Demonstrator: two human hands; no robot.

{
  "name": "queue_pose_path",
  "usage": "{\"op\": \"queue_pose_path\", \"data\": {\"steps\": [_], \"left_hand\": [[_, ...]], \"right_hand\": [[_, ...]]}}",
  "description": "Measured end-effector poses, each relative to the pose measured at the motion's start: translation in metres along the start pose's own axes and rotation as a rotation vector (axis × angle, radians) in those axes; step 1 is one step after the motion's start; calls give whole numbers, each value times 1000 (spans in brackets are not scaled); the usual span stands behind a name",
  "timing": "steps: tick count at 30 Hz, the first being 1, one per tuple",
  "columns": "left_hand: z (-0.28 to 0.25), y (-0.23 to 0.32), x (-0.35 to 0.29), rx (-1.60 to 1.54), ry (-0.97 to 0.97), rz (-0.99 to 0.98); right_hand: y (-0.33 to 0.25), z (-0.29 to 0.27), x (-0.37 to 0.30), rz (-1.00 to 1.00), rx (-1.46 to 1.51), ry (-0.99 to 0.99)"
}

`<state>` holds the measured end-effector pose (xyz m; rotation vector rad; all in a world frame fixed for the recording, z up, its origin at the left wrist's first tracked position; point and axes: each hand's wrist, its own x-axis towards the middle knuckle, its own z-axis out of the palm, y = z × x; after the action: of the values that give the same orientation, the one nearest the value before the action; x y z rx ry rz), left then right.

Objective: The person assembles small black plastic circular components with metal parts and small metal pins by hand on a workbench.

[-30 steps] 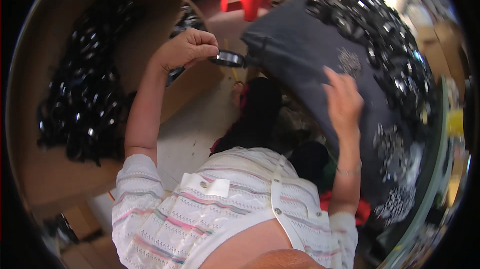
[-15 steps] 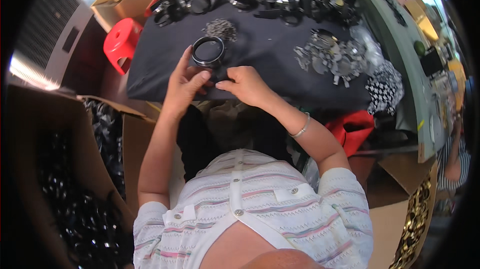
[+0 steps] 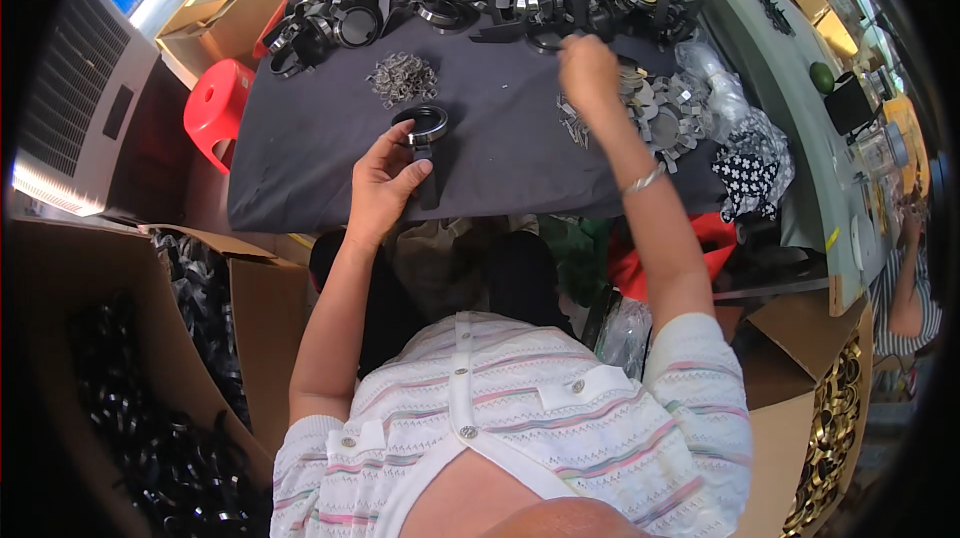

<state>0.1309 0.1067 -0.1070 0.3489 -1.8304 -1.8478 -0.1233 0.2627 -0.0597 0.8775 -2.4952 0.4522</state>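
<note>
Wristwatch (image 3: 428,138) is pinched in the left hand (image 3: 383,190) near the front edge of the surface (image 3: 520,158), strap (image 3: 430,188) toward that edge; rightward and farther back, the right hand (image 3: 590,73), curled, contents unclear, is just beside flat metal pieces (image 3: 665,123) toward the right edge.

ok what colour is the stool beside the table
The stool is red, best seen in the head view.

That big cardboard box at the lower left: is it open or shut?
Open. Looking down past its wall, you can see shiny black pieces heaped inside, with no flap covering them.
</note>
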Motion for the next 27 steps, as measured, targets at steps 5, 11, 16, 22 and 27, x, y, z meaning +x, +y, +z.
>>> {"op": "queue_pose_path", "data": {"steps": [5,11,16,22,27], "left_hand": [[-2,-7,0,-10,-6,0],[-2,-8,0,-43,10,-8],[-4,-8,1,-19,21,11],[-5,-9,1,-34,34,45],[-9,5,-9,-35,128,20]], "right_hand": [[49,16,31,141,-233,-284],[54,13,37,-25,-326,-412],[56,-6,19,-192,-113,-169],[15,-30,-11,-262,388,179],[-38,-17,-69,-494,465,109]]}}
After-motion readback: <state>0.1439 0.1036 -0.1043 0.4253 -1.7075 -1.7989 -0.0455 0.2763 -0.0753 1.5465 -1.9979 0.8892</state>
